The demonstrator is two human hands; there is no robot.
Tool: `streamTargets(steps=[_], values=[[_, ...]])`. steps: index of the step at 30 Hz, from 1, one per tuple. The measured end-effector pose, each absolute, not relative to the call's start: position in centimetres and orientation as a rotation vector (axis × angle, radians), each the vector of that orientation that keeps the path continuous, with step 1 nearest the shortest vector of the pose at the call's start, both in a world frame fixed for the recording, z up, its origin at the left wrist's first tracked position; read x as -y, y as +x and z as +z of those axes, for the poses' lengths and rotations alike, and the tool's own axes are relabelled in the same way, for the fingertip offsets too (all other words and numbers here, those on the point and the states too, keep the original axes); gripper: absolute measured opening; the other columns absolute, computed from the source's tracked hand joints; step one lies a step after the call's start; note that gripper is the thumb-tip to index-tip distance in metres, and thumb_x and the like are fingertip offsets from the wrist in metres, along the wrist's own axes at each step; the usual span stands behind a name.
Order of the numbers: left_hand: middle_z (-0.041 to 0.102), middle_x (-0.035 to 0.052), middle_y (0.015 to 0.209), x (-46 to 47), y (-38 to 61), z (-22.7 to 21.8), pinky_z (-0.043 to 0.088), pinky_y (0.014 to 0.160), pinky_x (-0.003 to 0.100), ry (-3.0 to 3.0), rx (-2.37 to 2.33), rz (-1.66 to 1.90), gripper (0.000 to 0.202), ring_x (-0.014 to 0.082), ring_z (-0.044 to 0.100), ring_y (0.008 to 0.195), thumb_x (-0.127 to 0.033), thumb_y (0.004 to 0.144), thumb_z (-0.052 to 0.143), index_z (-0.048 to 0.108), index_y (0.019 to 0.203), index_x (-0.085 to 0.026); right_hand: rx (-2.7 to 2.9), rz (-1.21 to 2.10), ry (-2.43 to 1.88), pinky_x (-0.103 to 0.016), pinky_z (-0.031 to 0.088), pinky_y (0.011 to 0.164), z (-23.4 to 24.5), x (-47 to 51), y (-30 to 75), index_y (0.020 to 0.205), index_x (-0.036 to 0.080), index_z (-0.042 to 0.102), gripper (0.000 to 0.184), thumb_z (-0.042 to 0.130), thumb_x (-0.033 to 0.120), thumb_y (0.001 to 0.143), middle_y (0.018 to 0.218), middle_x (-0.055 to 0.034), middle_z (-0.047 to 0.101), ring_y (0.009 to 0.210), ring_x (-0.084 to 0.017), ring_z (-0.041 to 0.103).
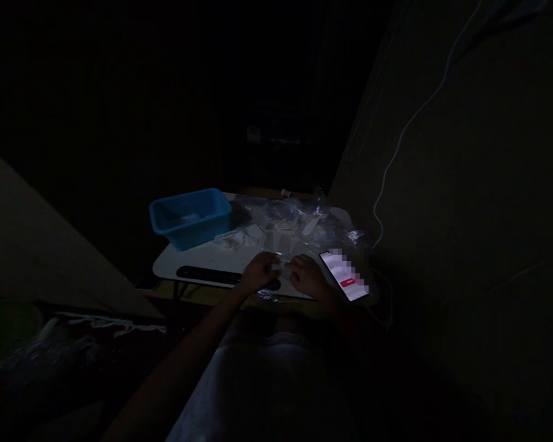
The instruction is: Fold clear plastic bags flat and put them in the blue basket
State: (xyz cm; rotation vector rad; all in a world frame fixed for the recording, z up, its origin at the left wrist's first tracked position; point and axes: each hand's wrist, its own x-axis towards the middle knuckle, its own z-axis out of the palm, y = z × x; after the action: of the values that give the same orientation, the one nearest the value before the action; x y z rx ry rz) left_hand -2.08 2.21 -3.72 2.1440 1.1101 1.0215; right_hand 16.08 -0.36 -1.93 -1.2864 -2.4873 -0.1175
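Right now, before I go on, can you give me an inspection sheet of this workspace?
Surface: small white table, dimly lit.
Job's things: small pale piece at the near edge; too dark to identify.
Clutter: blue tub, heap of clear plastic bags, black strip, lit phone at the table's right edge.
Hands: left hand and right hand both on the piece; grip unclear.
Cables: white cable hanging down the wall.
Surroundings: too dark to tell.

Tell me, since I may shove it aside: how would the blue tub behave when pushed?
The blue tub looks like thin rigid plastic, so probably light and stiff. It seems nearly empty, so it should slide easily on the smooth table. It sits at the table's left corner, so a leftward push might tip it off.
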Motion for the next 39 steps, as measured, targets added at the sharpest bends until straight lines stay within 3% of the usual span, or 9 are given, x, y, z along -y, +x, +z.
streamTargets(steps=[7, 12, 16, 20, 24, 28, 32, 39], values=[[0.059, 0.0082, 0.109, -3.2, -3.2, -3.3, 0.039, 0.090, 0.039, 1.548, -1.016, 1.242, 0.039, 0.0213, 0.052, 0.102, -0.021, 0.063, 0.056, 0.055, 0.101, -0.016, 2.510, -0.101, -1.324, -0.030, 0.034, 0.079, -1.9, 0.2, 16.0, 0.103, 0.020, 0.059, 0.034, 0.048, 0.013, 0.071, 0.090, -0.0051, 0.056, 0.089, -0.018, 0.044], [0.063, 0.0099, 0.100, -3.9, -4.6, -1.3, 0.043, 0.085, 0.038, 1.761, -1.071, 1.025, 0.032, 0.0221, 0.058, 0.091, -0.028, 0.067, 0.055, 0.061, 0.095, -0.013, 2.539, -0.111, -1.332, -0.030, 0.032, 0.078, -1.6, 0.3, 16.0, 0.105, 0.024, 0.058, 0.035, 0.048, 0.015, 0.073, 0.091, -0.0045, 0.054, 0.090, -0.018, 0.043], [0.064, 0.0063, 0.100, -3.8, -4.9, -0.9, 0.042, 0.088, 0.034, 2.117, -1.120, 0.939, 0.028, 0.0191, 0.057, 0.095, -0.019, 0.071, 0.046, 0.064, 0.092, -0.016, 2.544, -0.147, -1.336, -0.031, 0.031, 0.077, -1.2, 0.5, 16.0, 0.105, 0.026, 0.058, 0.033, 0.048, 0.016, 0.075, 0.088, -0.0043, 0.054, 0.089, -0.019, 0.043], [0.062, 0.0038, 0.105, -3.4, -4.6, -1.6, 0.040, 0.091, 0.032, 2.312, -1.058, 0.965, 0.036, 0.0163, 0.054, 0.100, -0.010, 0.068, 0.041, 0.062, 0.097, -0.019, 2.557, -0.128, -1.343, -0.031, 0.031, 0.077, -1.1, 0.4, 15.9, 0.106, 0.026, 0.057, 0.032, 0.048, 0.018, 0.077, 0.088, -0.0043, 0.053, 0.089, -0.018, 0.042], [0.061, 0.0055, 0.107, -3.4, -4.4, -2.3, 0.040, 0.092, 0.033, 2.134, -1.128, 1.111, 0.038, 0.0163, 0.054, 0.101, -0.008, 0.067, 0.040, 0.060, 0.099, -0.016, 2.544, -0.131, -1.326, -0.031, 0.030, 0.078, -1.3, 0.3, 15.9, 0.107, 0.026, 0.057, 0.034, 0.049, 0.017, 0.076, 0.091, -0.0043, 0.053, 0.090, -0.018, 0.042], [0.063, 0.0102, 0.101, -4.1, -4.5, -2.4, 0.043, 0.088, 0.035, 1.759, -1.227, 1.248, 0.027, 0.0184, 0.057, 0.095, -0.017, 0.071, 0.045, 0.058, 0.095, -0.011, 2.544, -0.142, -1.307, -0.031, 0.030, 0.079, -1.4, 0.3, 15.9, 0.106, 0.026, 0.057, 0.034, 0.049, 0.016, 0.075, 0.091, -0.0041, 0.053, 0.091, -0.019, 0.041], [0.065, 0.0086, 0.094, -4.7, -4.9, -2.3, 0.044, 0.084, 0.035, 1.575, -1.258, 1.274, 0.023, 0.0199, 0.059, 0.090, -0.027, 0.070, 0.054, 0.060, 0.087, -0.013, 2.551, -0.116, -1.308, -0.031, 0.030, 0.080, -1.4, 0.3, 15.9, 0.107, 0.026, 0.056, 0.036, 0.049, 0.015, 0.074, 0.092, -0.0040, 0.053, 0.092, -0.018, 0.041], [0.068, 0.0064, 0.081, -5.2, -5.1, -3.0, 0.048, 0.073, 0.033, 1.546, -1.357, 1.249, 0.018, 0.0191, 0.062, 0.078, -0.025, 0.066, 0.056, 0.063, 0.080, -0.014, 2.538, -0.123, -1.313, -0.031, 0.030, 0.081, -1.5, 0.3, 15.9, 0.106, 0.025, 0.057, 0.035, 0.048, 0.013, 0.074, 0.093, -0.0042, 0.053, 0.093, -0.018, 0.041]])
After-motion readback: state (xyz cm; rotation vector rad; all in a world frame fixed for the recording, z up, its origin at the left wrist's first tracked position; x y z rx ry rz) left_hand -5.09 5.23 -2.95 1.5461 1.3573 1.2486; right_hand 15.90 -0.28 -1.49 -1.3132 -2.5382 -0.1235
